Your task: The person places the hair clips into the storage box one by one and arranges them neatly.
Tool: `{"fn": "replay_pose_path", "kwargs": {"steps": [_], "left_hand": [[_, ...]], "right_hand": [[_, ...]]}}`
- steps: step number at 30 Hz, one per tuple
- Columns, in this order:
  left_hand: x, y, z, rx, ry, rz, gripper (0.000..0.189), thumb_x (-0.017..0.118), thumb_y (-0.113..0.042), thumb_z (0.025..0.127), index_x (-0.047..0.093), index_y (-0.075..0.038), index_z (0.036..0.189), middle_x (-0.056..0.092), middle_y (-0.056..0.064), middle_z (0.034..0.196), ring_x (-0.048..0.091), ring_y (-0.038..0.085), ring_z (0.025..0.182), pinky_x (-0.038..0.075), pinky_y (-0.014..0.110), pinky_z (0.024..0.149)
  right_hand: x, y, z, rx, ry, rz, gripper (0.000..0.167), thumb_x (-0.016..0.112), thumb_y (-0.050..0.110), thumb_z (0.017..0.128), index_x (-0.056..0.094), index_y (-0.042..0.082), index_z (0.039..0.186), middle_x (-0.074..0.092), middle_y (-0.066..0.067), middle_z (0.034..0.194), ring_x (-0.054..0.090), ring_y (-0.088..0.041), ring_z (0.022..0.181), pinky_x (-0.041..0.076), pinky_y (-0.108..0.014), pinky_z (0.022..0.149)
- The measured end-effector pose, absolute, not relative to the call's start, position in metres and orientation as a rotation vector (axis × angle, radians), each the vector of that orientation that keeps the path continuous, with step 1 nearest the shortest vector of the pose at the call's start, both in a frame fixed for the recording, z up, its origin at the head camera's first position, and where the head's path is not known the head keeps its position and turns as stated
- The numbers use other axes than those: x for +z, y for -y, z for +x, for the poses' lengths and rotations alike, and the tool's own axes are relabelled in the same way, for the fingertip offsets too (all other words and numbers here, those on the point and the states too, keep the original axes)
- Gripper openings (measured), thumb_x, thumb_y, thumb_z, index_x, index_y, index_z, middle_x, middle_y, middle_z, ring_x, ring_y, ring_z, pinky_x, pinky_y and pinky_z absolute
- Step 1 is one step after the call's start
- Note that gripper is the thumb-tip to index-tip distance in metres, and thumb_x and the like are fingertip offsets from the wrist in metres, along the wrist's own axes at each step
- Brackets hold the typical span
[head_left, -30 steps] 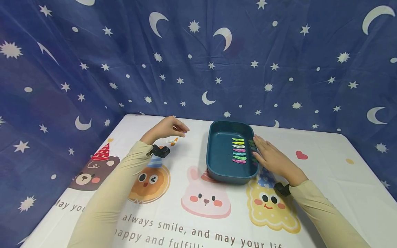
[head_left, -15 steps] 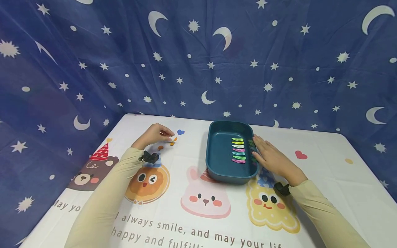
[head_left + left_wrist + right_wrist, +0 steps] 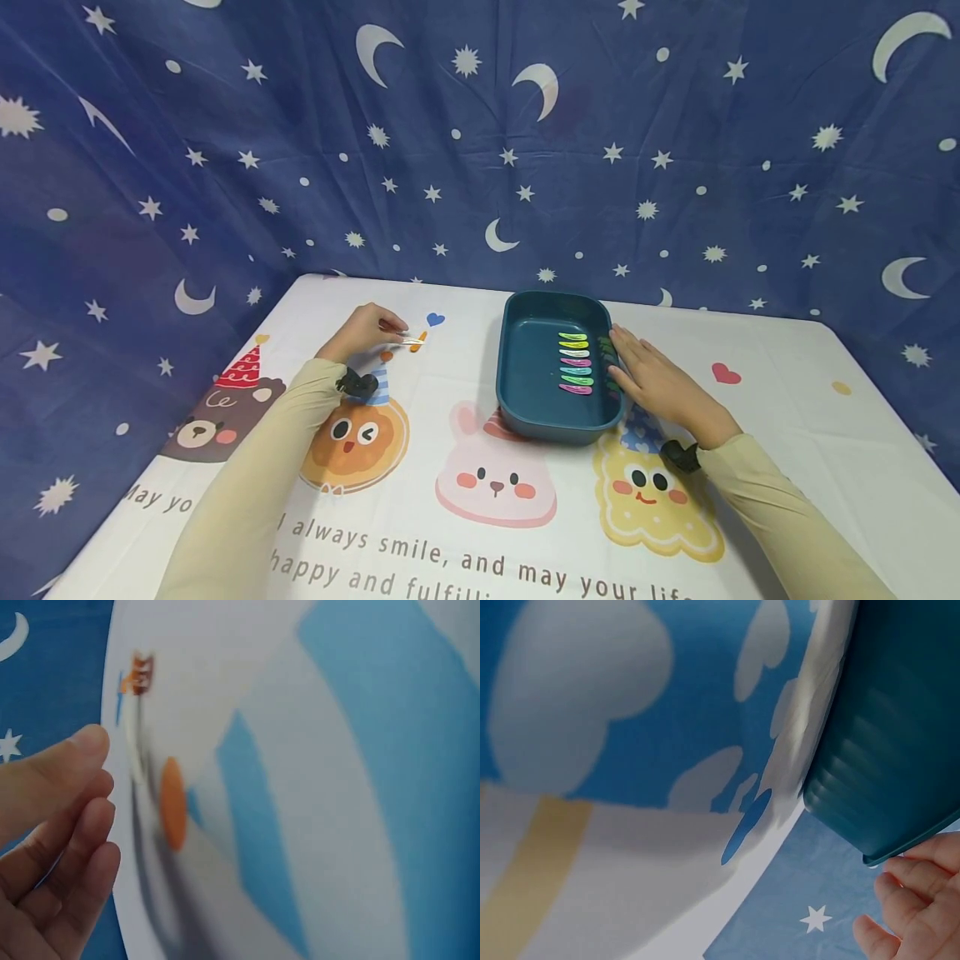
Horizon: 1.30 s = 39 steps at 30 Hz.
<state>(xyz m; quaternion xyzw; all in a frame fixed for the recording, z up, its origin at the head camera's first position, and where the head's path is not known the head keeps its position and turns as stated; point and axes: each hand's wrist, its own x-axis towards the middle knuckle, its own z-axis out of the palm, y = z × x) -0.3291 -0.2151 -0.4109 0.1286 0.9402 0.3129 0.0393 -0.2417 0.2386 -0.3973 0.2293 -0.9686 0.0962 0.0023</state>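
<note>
My left hand (image 3: 363, 331) is by a white snap hair clip (image 3: 411, 341) that lies on the tablecloth, over an orange print. In the left wrist view the same hair clip (image 3: 133, 742) stands a little apart from the thumb tip, and the fingers are loosely curved. My right hand (image 3: 660, 379) rests with extended fingers against the right wall of a dark teal tray (image 3: 528, 421). In the right wrist view its fingertips (image 3: 915, 874) are at the tray's rim. Inside the tray lies a column of several coloured snap hair clips (image 3: 576, 363).
A white tablecloth (image 3: 795, 467) with printed cartoon figures and lettering covers the table. Behind it and to the left hangs a dark blue curtain (image 3: 420, 125) with moons and stars. Black wrist cameras (image 3: 358, 383) sit on both wrists.
My left hand has moved left and toward me, coming down beside the white hair clip. The clip stays about where it was. The right hand and tray have not moved.
</note>
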Motion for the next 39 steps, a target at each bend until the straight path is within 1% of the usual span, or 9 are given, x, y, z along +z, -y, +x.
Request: {"fn": "replay_pose_path", "kwargs": {"steps": [4,7,11,18,21,29,36,39], "left_hand": [[-0.4151,0.2149,-0.3317,0.893,-2.907,0.405,0.019,0.072,-0.005,0.08,0.073,-0.002,0.098,0.072,0.013,0.091,0.061,0.018,0.078,0.047,0.027,0.073],[-0.4166,0.2141,-0.3325,0.866,-2.916,0.394,0.019,0.072,-0.006,0.079,0.073,-0.002,0.097,0.072,0.012,0.088,0.057,0.016,0.074,0.043,0.024,0.067],[-0.4163,0.2133,-0.3329,0.855,-2.91,0.383,0.016,0.071,-0.005,0.08,0.073,-0.001,0.095,0.071,0.012,0.085,0.057,0.015,0.07,0.043,0.023,0.065],[-0.4142,0.2117,-0.3333,0.853,-2.899,0.369,0.006,0.071,-0.004,0.079,0.072,-0.001,0.084,0.067,0.007,0.074,0.051,0.011,0.062,0.041,0.022,0.059],[-0.4137,0.2116,-0.3326,0.85,-2.894,0.365,0.005,0.071,-0.004,0.079,0.071,-0.001,0.083,0.066,0.007,0.073,0.051,0.012,0.062,0.041,0.023,0.061],[-0.4118,0.2139,-0.3283,0.835,-2.898,0.419,0.005,0.074,-0.004,0.076,0.073,-0.007,0.079,0.069,0.005,0.077,0.055,0.016,0.072,0.043,0.029,0.072],[-0.4127,0.215,-0.3269,0.794,-2.905,0.43,0.013,0.073,-0.006,0.078,0.074,-0.004,0.09,0.073,0.009,0.087,0.06,0.019,0.079,0.048,0.034,0.077],[-0.4126,0.2144,-0.3274,0.767,-2.899,0.418,0.013,0.072,-0.007,0.079,0.074,-0.004,0.092,0.073,0.009,0.088,0.061,0.018,0.079,0.048,0.034,0.077]], "right_hand": [[-0.397,-0.2384,-0.2423,0.301,3.039,0.722,0.067,0.043,0.032,0.099,0.015,-0.005,0.148,0.019,-0.022,0.155,0.019,-0.037,0.143,0.017,-0.055,0.114],[-0.3967,-0.238,-0.2428,0.303,3.041,0.724,0.067,0.042,0.032,0.099,0.015,-0.005,0.148,0.018,-0.022,0.155,0.018,-0.037,0.143,0.017,-0.055,0.114],[-0.3962,-0.2373,-0.2432,0.302,3.039,0.727,0.067,0.043,0.031,0.099,0.015,-0.006,0.147,0.018,-0.022,0.155,0.018,-0.037,0.143,0.017,-0.055,0.114],[-0.3953,-0.2373,-0.2431,0.303,3.037,0.73,0.066,0.042,0.031,0.099,0.016,-0.006,0.147,0.019,-0.023,0.155,0.019,-0.038,0.143,0.017,-0.055,0.114],[-0.3952,-0.2373,-0.243,0.305,3.037,0.728,0.066,0.043,0.03,0.099,0.016,-0.006,0.147,0.019,-0.023,0.154,0.019,-0.038,0.143,0.017,-0.055,0.114],[-0.395,-0.2376,-0.2421,0.295,3.046,0.722,0.067,0.043,0.03,0.099,0.015,-0.006,0.147,0.018,-0.023,0.155,0.018,-0.038,0.143,0.017,-0.055,0.114],[-0.3952,-0.2375,-0.2399,0.311,3.031,0.729,0.066,0.044,0.029,0.098,0.017,-0.007,0.147,0.019,-0.024,0.154,0.019,-0.039,0.142,0.017,-0.056,0.113],[-0.3946,-0.2373,-0.2388,0.311,3.019,0.735,0.065,0.044,0.028,0.098,0.018,-0.008,0.146,0.02,-0.025,0.153,0.02,-0.04,0.142,0.018,-0.056,0.113]]}}
